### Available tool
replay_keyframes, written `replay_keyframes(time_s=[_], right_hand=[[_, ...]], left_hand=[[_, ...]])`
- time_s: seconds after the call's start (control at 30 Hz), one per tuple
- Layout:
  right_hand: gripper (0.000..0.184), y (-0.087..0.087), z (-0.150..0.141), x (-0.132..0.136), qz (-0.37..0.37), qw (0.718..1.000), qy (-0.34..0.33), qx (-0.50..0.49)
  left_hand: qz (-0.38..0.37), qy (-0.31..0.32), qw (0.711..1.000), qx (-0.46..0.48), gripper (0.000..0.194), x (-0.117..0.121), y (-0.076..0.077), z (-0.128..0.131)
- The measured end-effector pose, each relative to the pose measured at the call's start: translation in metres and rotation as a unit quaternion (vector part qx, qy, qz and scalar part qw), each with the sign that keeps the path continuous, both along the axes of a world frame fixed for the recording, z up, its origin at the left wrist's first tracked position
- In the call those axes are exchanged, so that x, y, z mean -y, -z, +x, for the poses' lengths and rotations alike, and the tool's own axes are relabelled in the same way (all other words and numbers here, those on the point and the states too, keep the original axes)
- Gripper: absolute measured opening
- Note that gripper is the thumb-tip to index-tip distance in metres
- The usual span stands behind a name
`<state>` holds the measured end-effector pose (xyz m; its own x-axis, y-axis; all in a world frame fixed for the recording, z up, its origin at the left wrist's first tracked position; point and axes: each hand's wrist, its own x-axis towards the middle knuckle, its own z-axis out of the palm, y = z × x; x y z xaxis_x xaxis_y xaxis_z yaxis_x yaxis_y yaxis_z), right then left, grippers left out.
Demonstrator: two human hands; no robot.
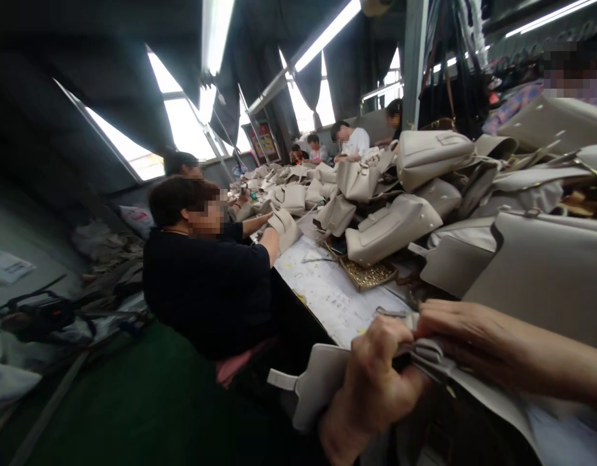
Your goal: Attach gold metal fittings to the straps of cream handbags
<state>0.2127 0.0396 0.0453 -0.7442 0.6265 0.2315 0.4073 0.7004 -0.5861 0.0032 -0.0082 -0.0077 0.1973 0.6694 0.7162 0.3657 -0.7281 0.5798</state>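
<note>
My left hand (376, 378) is clenched round the edge of a beige leather bag piece (318, 378) at the bottom of the head view, with a flat tab sticking out to its left. My right hand (461, 336) comes in from the right, its fingers pressed on the same piece's folded edge right beside my left hand. A large beige bag panel (551, 272) stands just behind both hands.
A long worktable (327, 298) runs away from me, piled with beige handbags (390, 226). A tray of small brass parts (369, 273) sits on it. A person in a black shirt (206, 285) sits close on my left; several more people work farther down.
</note>
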Motion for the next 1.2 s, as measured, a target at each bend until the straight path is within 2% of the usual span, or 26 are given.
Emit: replay_keyframes(time_s=[0.1, 0.2, 0.37, 0.5, 0.6, 0.77, 0.93, 1.1, 1.2], right_hand=[[0.026, -0.011, -0.004, -0.003, -0.059, 0.995, -0.072, 0.024], [0.030, -0.014, -0.005, -0.010, -0.080, 0.992, -0.093, 0.024], [0.036, -0.012, -0.006, -0.023, -0.183, 0.975, -0.129, 0.001], [0.043, -0.006, -0.009, -0.034, -0.285, 0.946, -0.155, -0.025], [0.047, 0.000, -0.013, -0.040, -0.330, 0.927, -0.172, -0.050], [0.051, 0.008, -0.020, -0.046, -0.340, 0.925, -0.154, -0.072], [0.051, 0.018, -0.024, -0.046, -0.333, 0.935, -0.091, -0.080], [0.048, 0.026, -0.022, -0.036, -0.314, 0.945, -0.040, -0.084], [0.041, 0.026, -0.021, -0.028, -0.269, 0.958, -0.031, -0.097]], left_hand=[[-0.013, 0.008, 1.000, 0.010, 0.029, 0.001, -0.005, -0.001], [-0.029, 0.008, 0.999, 0.017, 0.027, 0.000, -0.006, -0.002], [-0.055, 0.021, 0.997, 0.040, 0.028, -0.004, -0.003, -0.004], [-0.070, 0.026, 0.997, 0.033, 0.029, -0.007, -0.001, -0.005], [-0.059, 0.018, 0.998, 0.020, 0.027, -0.008, -0.002, -0.006], [-0.061, -0.012, 0.998, 0.021, 0.024, -0.012, 0.001, -0.009], [-0.091, -0.028, 0.995, 0.006, 0.021, -0.017, 0.009, -0.012], [-0.171, -0.007, 0.985, -0.023, 0.044, -0.019, 0.011, -0.017], [-0.165, 0.025, 0.982, -0.087, 0.054, -0.022, 0.011, -0.021]])
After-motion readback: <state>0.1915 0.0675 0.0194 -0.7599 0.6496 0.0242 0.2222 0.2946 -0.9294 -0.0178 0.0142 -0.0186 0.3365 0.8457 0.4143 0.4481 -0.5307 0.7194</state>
